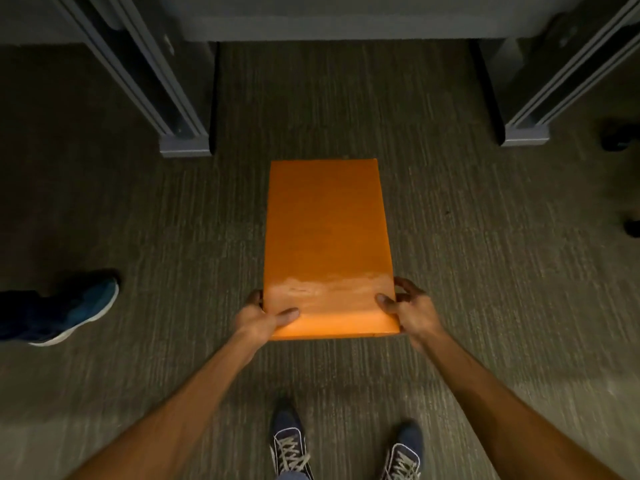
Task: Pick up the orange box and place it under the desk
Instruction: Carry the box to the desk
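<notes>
Carpet (pixel 485 271): grey-green ribbed floor covering that fills the view, lying under everything else.
Desk (pixel 346 15): grey underside and panel along the top edge, with its left leg (pixel 180 129) and right leg (pixel 530 126) standing on the carpet, both well beyond the fingertips.
Orange box (pixel 327 244): a flat, plain orange rectangle, top face to the camera. Its long axis runs straight away from the person, the far short end pointing at the gap between the two desk legs and stopping just short of it. The near part of the lid is paler and scuffed. A faint mark sits mid-lid, too dim to read.
Box position: in front of the desk opening, not yet under it, with its near end between the two hands; whether it rests on the carpet or is lifted cannot be told.
Left hand (pixel 263 318): closed around the near left corner, thumb on the lid, fingers down the side.
Right hand (pixel 412 311): gripping the near right corner, thumb on the lid, fingers curled over the right edge.
Person's shoes (pixel 289 445): dark blue with pale laces, nearer than the hands.
Blue trainer (pixel 86 306): another foot, far left of the left hand.
</notes>
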`<state>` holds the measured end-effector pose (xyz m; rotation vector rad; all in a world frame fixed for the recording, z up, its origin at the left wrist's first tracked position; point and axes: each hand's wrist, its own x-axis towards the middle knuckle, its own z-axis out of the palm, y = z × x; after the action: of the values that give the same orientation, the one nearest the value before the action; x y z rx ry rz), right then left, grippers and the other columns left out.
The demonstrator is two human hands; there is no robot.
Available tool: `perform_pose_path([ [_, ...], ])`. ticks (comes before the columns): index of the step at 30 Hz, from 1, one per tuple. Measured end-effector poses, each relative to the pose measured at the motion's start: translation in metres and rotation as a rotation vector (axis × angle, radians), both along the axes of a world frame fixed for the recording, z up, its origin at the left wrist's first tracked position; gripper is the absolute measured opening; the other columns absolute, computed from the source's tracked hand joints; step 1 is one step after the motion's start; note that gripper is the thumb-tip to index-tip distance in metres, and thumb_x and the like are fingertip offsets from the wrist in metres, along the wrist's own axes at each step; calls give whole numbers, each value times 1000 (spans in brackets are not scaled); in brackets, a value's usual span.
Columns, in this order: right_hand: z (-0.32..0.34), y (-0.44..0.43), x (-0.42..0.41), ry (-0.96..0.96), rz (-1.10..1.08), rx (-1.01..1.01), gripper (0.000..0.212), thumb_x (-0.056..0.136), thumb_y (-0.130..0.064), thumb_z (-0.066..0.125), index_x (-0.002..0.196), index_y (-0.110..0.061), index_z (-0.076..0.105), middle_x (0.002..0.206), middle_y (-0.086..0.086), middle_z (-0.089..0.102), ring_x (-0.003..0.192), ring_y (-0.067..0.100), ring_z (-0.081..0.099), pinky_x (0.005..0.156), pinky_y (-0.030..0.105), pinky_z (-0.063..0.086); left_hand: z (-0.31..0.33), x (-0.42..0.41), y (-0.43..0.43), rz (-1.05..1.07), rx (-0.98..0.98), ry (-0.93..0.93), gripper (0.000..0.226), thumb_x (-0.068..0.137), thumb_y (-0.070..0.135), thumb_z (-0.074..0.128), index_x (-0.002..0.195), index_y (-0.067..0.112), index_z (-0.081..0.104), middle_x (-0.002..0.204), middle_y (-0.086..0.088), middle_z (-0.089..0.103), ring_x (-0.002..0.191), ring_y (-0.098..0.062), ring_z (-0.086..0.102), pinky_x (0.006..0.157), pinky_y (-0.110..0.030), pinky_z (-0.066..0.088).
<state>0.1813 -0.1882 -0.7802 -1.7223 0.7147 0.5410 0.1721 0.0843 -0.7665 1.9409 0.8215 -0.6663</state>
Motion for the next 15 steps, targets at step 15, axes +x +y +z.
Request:
perform_pose_path([
  [15, -73, 86, 153, 22, 201, 65, 53, 82, -26, 76, 130, -26, 53, 129, 13, 61, 111, 40, 60, 75, 69, 54, -85, 117, 89, 104, 28, -30, 61, 67, 17, 86, 121, 3, 63, 114, -10, 66, 107, -30, 64, 80, -32, 45],
])
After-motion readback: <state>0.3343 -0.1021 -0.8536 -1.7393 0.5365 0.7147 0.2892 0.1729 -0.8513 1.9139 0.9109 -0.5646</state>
